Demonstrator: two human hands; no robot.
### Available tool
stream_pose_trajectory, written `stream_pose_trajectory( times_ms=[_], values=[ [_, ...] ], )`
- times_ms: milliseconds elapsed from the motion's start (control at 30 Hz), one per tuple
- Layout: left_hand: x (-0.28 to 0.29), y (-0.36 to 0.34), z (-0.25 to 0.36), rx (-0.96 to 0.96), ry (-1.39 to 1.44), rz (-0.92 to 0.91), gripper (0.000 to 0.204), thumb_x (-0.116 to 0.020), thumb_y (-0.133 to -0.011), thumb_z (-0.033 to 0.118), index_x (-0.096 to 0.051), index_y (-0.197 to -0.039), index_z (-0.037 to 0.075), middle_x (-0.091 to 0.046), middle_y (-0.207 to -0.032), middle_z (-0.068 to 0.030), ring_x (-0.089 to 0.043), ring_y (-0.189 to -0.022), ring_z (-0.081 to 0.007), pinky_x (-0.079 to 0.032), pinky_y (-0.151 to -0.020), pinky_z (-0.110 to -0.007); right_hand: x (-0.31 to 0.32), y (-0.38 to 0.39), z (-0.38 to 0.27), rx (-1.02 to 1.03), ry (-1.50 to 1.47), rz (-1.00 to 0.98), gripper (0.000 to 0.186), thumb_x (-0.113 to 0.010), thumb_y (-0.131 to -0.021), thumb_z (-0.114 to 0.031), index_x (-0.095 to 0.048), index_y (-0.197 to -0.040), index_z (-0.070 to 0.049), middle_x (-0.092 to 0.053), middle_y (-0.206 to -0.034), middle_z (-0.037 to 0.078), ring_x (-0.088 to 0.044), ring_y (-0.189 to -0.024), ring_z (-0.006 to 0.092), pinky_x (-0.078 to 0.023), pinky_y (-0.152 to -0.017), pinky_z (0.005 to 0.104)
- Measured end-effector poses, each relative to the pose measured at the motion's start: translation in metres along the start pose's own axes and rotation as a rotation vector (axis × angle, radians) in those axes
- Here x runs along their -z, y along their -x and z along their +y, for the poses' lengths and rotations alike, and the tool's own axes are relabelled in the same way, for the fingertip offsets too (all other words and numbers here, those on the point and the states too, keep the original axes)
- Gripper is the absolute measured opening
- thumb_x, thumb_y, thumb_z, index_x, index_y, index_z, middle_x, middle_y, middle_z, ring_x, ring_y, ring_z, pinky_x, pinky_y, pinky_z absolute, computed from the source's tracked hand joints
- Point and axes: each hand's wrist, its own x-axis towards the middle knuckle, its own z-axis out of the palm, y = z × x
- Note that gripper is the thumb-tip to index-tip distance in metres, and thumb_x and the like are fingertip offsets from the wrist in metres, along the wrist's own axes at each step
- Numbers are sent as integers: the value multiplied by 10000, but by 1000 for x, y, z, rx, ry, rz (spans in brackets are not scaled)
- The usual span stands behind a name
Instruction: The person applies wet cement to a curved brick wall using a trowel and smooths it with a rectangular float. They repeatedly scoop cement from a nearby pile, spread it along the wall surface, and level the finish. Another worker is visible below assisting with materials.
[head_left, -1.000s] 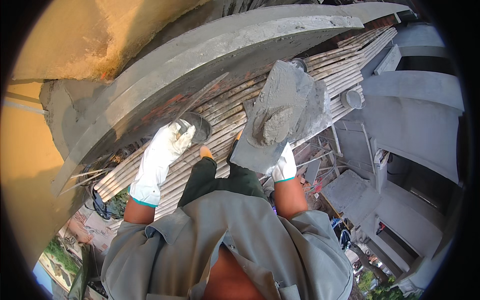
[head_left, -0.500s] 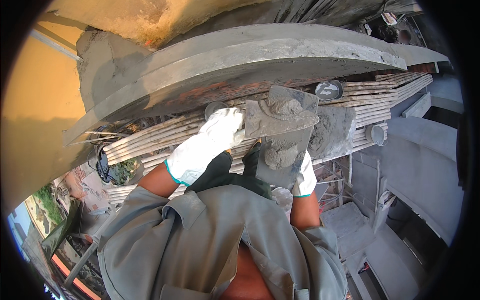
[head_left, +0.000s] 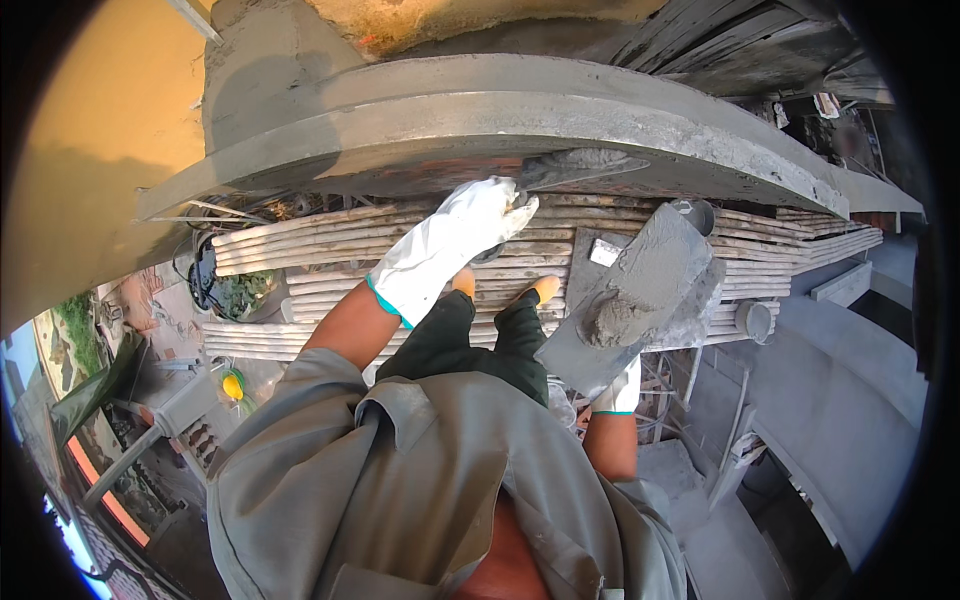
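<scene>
My left hand [head_left: 480, 218], in a white glove, is closed round the handle of a plastering trowel [head_left: 542, 176]. The blade reaches to the right under the curved concrete ledge [head_left: 560, 115], with grey mortar on it. Whether the blade touches the ledge's face, I cannot tell. My right hand [head_left: 622, 390], also gloved in white, holds a flat rectangular mortar board [head_left: 672, 250] from below, its fingers hidden beneath it. A lump of wet mortar [head_left: 615, 320] sits on the near half of the board, which is tilted away to the right.
I stand on a platform of bamboo poles [head_left: 330, 240]. Behind the held board lies a dark flat sheet [head_left: 590, 265] with a small white block [head_left: 605, 252]. Buckets stand at right, one grey [head_left: 755, 320]. A yellow wall [head_left: 120, 130] rises at left; a black tub [head_left: 225, 285] is below it.
The trowel has moved from over the mortar board up and away, under the ledge, carrying mortar. The board has swung to the right and shows more of its surface.
</scene>
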Motion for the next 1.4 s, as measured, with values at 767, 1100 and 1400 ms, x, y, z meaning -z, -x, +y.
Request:
stream_pose_trajectory(
  times_ms=[767, 1100, 1400],
  values=[
    [54, 14, -17, -179, -192, 10, 369, -666, -969, 369, -661, -849, 20, -665, -750, -212, -664, -757, -421, -513, -692, -500, -13, 7, 24, -43, -228, -55, 465, -463, -1086, -346, -500, -1462, -76, -575, -1424, 138, -571, -1279, 327, -471, -1103, 498],
    [62, 41, 40, -598, -167, -48, 485, -597, -998, 471, -637, -981, -12, -652, -974, -248, -653, -912, -409, -520, -813, -494, -4, 25, 36, 147, 91, 107, 453, -523, -1061, -341, -533, -1426, -73, -607, -1382, 127, -618, -1212, 320, -526, -1027, 483],
    [-43, 98, -28, 54, 1030, -786, 293, -715, -966, 278, -688, -1048, -2, -676, -724, -68, -587, -525, -125, -467, -465, -289, -38, -59, 11, 573, 680, 97, 295, -510, -1092, -241, -563, -1313, -53, -644, -1137, 45, -616, -946, 159, -538, -793, 307]
  ],
)
